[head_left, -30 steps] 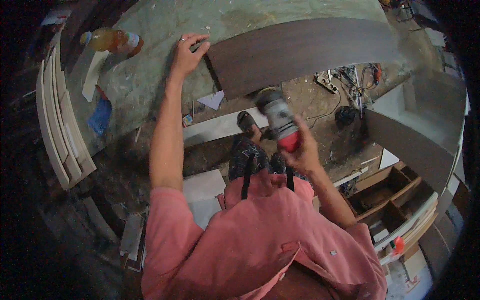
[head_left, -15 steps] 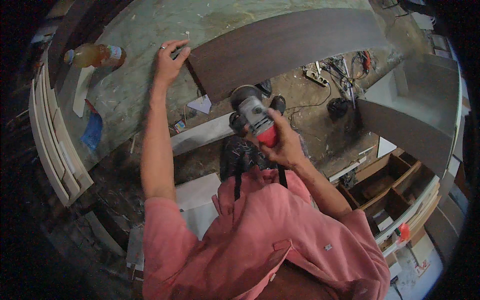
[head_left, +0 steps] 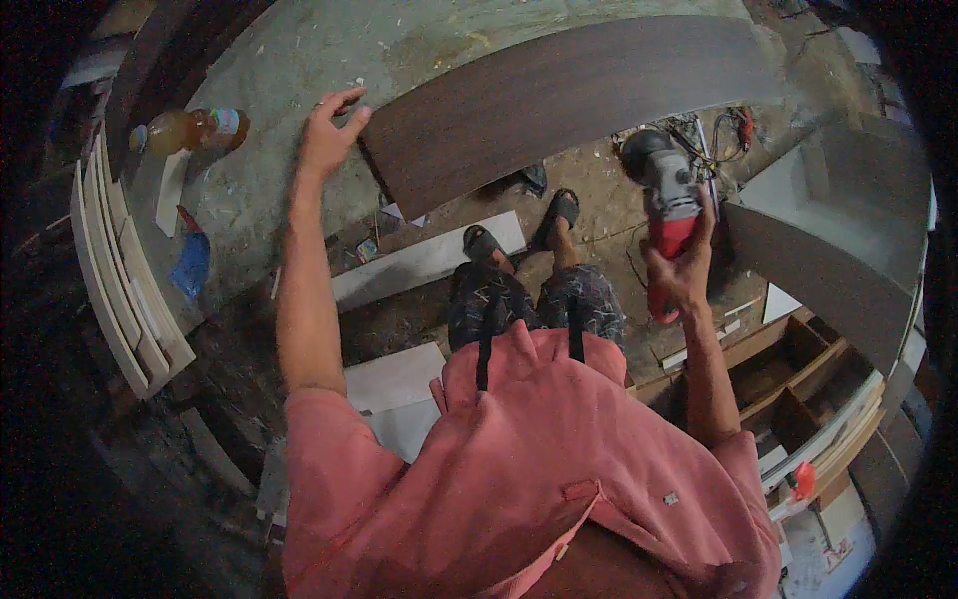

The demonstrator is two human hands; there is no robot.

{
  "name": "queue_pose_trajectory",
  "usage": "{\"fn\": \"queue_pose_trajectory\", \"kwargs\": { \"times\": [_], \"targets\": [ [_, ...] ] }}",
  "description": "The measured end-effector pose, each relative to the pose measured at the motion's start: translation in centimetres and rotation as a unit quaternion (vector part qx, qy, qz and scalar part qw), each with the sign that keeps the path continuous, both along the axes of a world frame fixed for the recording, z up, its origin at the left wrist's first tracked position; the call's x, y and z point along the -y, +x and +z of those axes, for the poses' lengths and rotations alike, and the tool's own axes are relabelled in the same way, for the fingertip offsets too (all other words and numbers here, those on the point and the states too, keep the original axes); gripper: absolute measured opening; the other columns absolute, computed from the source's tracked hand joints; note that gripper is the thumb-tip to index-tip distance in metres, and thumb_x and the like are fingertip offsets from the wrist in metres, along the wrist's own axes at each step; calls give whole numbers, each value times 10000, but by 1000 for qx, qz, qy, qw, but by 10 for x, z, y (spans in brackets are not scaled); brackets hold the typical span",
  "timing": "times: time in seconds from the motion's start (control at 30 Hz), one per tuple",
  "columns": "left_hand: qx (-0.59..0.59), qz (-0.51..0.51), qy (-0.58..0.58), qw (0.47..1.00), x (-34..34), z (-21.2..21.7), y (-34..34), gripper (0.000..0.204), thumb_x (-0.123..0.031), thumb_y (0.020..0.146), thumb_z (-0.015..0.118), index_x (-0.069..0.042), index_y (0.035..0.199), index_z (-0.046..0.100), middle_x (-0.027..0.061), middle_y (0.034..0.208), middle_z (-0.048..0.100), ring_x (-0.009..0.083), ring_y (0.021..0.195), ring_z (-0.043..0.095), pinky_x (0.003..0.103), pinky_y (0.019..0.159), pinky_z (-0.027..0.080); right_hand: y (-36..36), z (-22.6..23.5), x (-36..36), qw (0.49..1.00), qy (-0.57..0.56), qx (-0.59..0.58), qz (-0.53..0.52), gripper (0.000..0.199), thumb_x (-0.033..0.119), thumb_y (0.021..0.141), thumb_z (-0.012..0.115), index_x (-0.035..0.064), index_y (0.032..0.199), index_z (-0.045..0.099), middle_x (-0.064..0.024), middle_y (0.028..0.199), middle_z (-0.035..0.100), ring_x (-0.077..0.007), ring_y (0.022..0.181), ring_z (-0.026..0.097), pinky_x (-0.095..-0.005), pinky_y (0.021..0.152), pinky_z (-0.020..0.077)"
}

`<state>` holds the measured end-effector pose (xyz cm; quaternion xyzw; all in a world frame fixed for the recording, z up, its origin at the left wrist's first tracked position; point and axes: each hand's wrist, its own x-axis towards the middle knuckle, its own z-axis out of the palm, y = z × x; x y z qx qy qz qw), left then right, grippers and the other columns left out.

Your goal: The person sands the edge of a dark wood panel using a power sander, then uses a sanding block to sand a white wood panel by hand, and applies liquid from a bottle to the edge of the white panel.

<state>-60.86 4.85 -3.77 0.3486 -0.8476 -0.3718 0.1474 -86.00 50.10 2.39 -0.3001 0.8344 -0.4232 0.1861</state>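
A dark brown wood-grain board [head_left: 559, 95] lies slantwise across the green work surface and juts out over its near edge. At the board's left end, my left hand [head_left: 327, 138] hovers or rests beside the corner with fingers apart, holding nothing; whether it touches the board I cannot tell. My right hand [head_left: 684, 268] is wrapped round the red body of an angle grinder [head_left: 671, 200]. The tool's grey head and dark round disc point away from me, just off the board's near edge on the right.
Back left, a bottle of amber liquid [head_left: 190, 132] lies near a blue bag-like item [head_left: 190, 262]. Pale strips [head_left: 125, 280] lean at far left. Tangled cables [head_left: 714, 140] lie beyond the grinder. A grey cabinet [head_left: 818, 240] and a compartmented wooden box [head_left: 788, 374] stand right.
My right hand has carried the angle grinder from in front of my body out to the right. The left hand has shifted slightly, staying by the board's left end.
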Motion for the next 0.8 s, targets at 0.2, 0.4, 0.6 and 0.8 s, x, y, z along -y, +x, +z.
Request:
{"fn": "queue_pose_trajectory", "kwargs": {
  "times": [0.2,0.4,0.6,0.8],
  "targets": [
    [-23,-46,9,999,-33,-2,-76,341,-275,909,713,-62,1175,711,123,1136,675,246,1038,652,349,911,498,73,-12,13,984,35,71,158,945,84,678,803,185,1511,369,-194,1321,570,-376,1188,609,-443,957,524],
    [-12,-42,-151,988,-54,-6,-95,308,-333,916,682,-77,1078,735,134,1096,685,312,1031,646,407,899,499,91,-18,40,969,84,58,223,962,156,676,823,251,1511,354,-160,1097,560,-415,1000,616,-490,835,526],
    [11,-23,-140,990,-57,-4,-95,259,-289,898,712,-97,1069,738,108,1066,683,294,1023,649,388,881,502,50,-27,27,982,25,28,183,955,156,672,822,218,1506,360,-163,1066,572,-420,961,622,-472,832,526],
    [16,-11,-146,989,-58,3,-94,214,-250,888,725,-102,1042,745,83,1046,676,281,988,649,367,857,504,-27,-30,-3,989,-41,98,103,933,1,687,725,128,1526,337,-185,1326,584,-298,1198,620,-363,1022,475]
  ]
}}
